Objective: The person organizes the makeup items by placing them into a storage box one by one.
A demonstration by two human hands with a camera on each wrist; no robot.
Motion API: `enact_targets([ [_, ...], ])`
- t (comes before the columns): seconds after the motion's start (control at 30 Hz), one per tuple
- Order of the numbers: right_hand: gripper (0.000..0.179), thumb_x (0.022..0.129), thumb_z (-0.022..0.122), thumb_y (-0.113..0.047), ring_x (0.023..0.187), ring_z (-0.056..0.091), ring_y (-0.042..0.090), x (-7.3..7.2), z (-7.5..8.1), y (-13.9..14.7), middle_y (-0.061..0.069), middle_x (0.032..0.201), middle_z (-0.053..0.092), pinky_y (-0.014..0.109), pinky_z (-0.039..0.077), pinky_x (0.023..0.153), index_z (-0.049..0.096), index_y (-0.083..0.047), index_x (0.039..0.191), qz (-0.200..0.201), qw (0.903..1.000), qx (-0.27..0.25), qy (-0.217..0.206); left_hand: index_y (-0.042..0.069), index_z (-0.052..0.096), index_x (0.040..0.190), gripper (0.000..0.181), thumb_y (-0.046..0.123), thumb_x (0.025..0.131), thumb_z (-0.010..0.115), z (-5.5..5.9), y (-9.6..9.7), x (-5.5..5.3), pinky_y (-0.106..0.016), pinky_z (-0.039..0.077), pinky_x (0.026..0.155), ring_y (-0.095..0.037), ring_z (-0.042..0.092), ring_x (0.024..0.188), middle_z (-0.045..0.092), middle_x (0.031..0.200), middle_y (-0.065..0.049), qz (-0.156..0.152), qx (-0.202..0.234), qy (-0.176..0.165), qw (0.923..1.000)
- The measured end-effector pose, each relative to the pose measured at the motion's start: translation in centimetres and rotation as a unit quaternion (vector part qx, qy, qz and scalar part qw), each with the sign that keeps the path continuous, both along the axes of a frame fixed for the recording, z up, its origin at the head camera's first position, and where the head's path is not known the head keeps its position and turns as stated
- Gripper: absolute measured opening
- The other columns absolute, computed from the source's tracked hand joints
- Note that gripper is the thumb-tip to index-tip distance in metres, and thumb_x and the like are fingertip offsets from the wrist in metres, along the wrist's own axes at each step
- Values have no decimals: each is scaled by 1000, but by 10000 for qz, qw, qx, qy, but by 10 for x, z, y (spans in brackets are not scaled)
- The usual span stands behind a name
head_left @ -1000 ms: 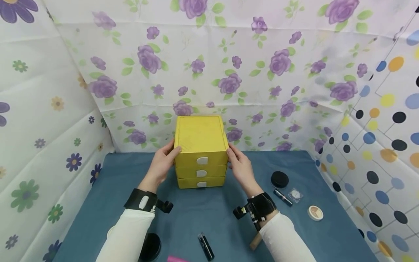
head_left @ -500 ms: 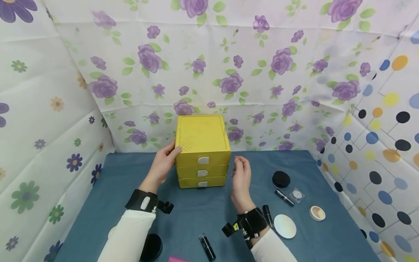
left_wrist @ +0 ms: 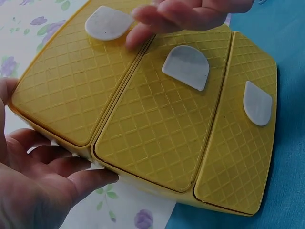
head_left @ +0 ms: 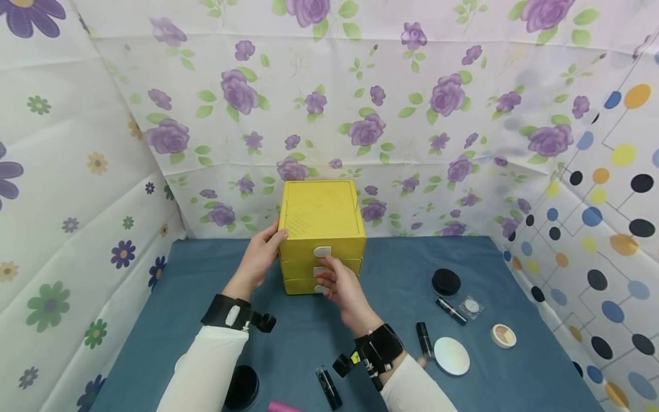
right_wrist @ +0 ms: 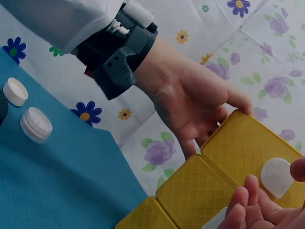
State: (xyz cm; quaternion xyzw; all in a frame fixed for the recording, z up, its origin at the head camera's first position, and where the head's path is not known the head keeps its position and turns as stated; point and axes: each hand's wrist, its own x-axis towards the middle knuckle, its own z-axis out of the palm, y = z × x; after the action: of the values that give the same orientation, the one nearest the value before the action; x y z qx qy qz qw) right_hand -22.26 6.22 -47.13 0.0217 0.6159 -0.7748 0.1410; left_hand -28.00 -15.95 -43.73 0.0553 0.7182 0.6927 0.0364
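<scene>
A yellow three-drawer box [head_left: 321,212] stands at the back of the blue cloth, all its drawers closed. Each drawer front has a white tab; the top tab [head_left: 322,251] is just above the right hand's fingertips. My left hand [head_left: 259,254] holds the box at its left side, thumb by the upper front corner and fingers along the wall. Before the drawers is my right hand [head_left: 345,289], fingers loosely bent. In the left wrist view its fingers [left_wrist: 143,14] are at the edge of the top tab; a grip on it cannot be made out.
Black round compact [head_left: 445,281], small tube [head_left: 451,311], clear square case [head_left: 471,307], three-tone round palette [head_left: 503,336] and white disc [head_left: 451,356] lie at right. Nearer are a dark tube [head_left: 328,388], pink item [head_left: 282,407] and black round container [head_left: 242,388]. Patterned cloth walls surround the table.
My right hand has let go of the box's right side, swung out to the right, then come in to the front by the top tab. The left hand has stayed on the box.
</scene>
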Motion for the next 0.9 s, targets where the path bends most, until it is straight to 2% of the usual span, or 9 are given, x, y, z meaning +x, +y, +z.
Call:
enact_targets([
  [0.27, 66, 104, 59, -64, 100, 65, 19, -10, 4, -7, -2, 103, 69, 26, 46, 74, 71, -7, 134, -136, 9988, -267, -397, 14, 23, 171, 67, 37, 115, 53, -4, 0, 0, -51, 39, 121, -27, 25, 161, 18, 177, -4, -11, 26, 83, 10000],
  [0.47, 72, 99, 64, -70, 91, 65, 15, -14, 7, -7, -3, 97, 71, 25, 44, 70, 74, -6, 128, -289, 9980, -309, -460, 14, 26, 170, 67, 36, 114, 55, -6, 0, 0, -50, 41, 120, -28, 29, 159, 22, 176, -6, 102, 71, 66, 9999],
  [0.7, 71, 97, 67, -71, 83, 63, 12, -17, 8, -6, -4, 91, 72, 25, 42, 68, 78, -6, 122, -403, 9981, -192, -433, 18, 33, 169, 67, 35, 111, 62, 4, 0, 1, -53, 42, 119, -28, 33, 158, 27, 175, -3, 344, 125, -401, 9985],
  [0.9, 65, 98, 67, -68, 80, 60, 11, -17, 7, -6, -5, 90, 70, 25, 41, 68, 79, -8, 120, -516, 9978, -53, -403, 19, 35, 169, 68, 34, 109, 63, 14, 0, 4, -58, 40, 120, -26, 26, 161, 26, 176, 1, 368, 109, -775, 9963],
])
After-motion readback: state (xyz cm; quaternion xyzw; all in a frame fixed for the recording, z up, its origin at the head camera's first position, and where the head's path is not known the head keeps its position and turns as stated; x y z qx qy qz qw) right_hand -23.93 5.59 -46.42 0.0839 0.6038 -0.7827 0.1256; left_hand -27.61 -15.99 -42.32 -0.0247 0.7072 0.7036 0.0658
